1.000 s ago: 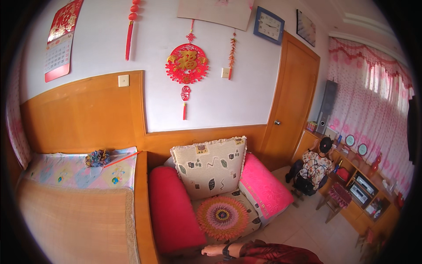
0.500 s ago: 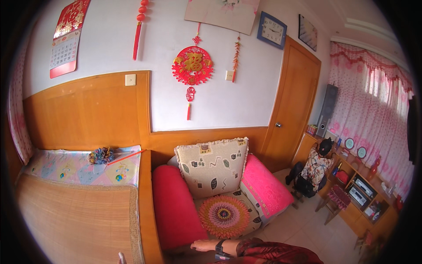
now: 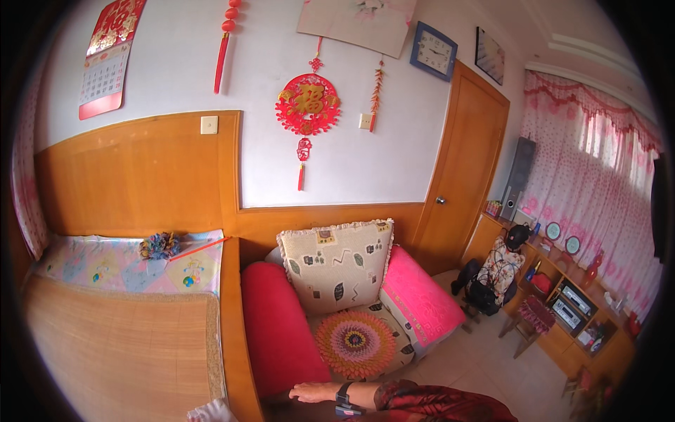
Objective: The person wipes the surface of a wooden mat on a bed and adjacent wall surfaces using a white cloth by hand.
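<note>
My right hand (image 3: 313, 392) reaches in from the lower edge toward the left, with a dark strap and device (image 3: 343, 401) on its wrist and a dark red patterned sleeve (image 3: 443, 406) behind. Its fingers look stretched out, and nothing shows in them. It hangs just in front of the deep pink armrest cover (image 3: 281, 330); whether they touch I cannot tell. A crumpled whitish cloth-like thing (image 3: 209, 411) pokes up at the bottom edge, by the corner of the woven bed mat (image 3: 119, 344). My left hand cannot be seen.
An armchair holds a patterned cushion (image 3: 337, 267) and a round petal-like seat pad (image 3: 355, 343). Left of it runs a wooden bed edge (image 3: 242, 337); a multicoloured duster (image 3: 160, 246) lies on the bed. At the right, another person (image 3: 496, 274) sits by a wooden cabinet, near a stool (image 3: 527, 323).
My right hand has moved slightly left. More of the whitish thing now shows at the bottom edge. The whole view has shifted a little.
</note>
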Demonstrator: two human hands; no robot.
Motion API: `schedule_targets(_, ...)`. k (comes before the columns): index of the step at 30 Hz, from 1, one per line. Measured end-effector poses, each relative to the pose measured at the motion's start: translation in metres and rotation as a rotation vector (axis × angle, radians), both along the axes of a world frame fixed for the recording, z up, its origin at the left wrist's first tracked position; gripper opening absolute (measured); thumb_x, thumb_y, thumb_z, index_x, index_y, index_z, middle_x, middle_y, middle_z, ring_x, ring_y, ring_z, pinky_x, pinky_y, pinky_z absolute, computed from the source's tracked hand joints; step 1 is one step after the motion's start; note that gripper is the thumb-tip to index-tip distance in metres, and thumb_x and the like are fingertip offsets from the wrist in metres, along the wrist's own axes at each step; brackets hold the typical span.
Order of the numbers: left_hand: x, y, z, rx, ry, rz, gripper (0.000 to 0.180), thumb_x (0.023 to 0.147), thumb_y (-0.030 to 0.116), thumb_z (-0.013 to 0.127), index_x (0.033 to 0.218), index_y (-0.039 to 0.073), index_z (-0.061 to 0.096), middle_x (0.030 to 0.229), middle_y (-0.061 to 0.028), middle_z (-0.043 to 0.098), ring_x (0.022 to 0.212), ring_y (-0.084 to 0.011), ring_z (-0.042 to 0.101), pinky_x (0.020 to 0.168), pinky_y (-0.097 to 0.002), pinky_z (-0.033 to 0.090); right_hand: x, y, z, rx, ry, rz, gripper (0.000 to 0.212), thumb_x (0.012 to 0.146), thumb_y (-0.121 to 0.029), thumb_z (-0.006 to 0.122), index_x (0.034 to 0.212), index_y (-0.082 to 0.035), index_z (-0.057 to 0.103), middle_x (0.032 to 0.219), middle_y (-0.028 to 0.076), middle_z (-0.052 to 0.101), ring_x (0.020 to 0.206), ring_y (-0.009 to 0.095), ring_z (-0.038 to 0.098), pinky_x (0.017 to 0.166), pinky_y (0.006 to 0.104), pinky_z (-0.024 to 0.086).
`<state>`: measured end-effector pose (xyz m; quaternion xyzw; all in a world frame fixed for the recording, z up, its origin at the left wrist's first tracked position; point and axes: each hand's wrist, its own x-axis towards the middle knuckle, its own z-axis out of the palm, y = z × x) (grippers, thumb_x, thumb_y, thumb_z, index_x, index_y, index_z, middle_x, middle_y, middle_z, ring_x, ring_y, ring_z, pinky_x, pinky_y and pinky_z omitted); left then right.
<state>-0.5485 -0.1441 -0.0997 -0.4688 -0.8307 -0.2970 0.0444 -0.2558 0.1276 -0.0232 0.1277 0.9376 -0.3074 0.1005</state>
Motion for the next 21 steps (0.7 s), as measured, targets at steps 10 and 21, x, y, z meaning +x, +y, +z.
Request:
schedule_targets(10, -0.01, -0.117, 0.021, -0.571, 0.191, 0.75, 0.045, 0.087, 0.029, 0.04, 0.125, 0.006, 0.04, 0.133, -0.0147, 0.034, 0.124, -0.033, 0.026, 0.098, -0.0513, 0.023, -0.052, -0.02, 0.028, -0.089, 0.205, 0.037, 0.022, 0.082, -0.007, 0.051, 0.104, -0.002, 0.048, 0.099, 0.015, 0.051, 0.095, 0.032, 0.049, 0.08, 0.0394, 0.041)
schedule_targets(21, -0.01, -0.135, 0.002, -0.601, 0.191, 0.881, 0.047, 0.09, 0.036, 0.034, 0.127, 0.008, 0.039, 0.134, -0.0142, 0.033, 0.124, -0.0347, 0.026, 0.095, -0.0521, 0.026, -0.094, -0.05, 0.03, 0.022, 0.175, 0.181, 0.024, 0.081, -0.007, 0.052, 0.104, -0.001, 0.049, 0.097, 0.016, 0.05, 0.092, 0.033, 0.051, 0.076, 0.041, 0.043)
